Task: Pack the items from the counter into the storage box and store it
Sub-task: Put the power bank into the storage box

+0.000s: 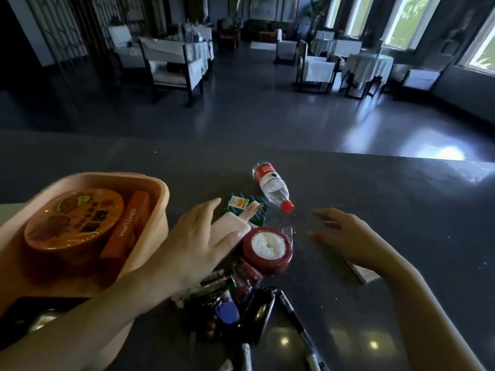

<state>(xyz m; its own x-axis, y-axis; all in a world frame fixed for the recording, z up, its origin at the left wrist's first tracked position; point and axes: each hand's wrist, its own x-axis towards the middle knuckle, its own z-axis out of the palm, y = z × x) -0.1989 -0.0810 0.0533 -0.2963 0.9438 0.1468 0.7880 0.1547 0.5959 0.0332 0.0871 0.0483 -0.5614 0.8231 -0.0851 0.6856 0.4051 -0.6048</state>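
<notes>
Dark counter (361,199); dim room (254,108), seemingly restaurant.

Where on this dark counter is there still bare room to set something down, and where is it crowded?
Bare counter runs from the water bottle to the far edge, and right of the right hand. Another strip lies beyond the pink storage box. Crowded: from the left hand down to the near edge: red roll, green carton, keys, pens.

The head view looks forward and down, close over the counter (348,199).
</notes>
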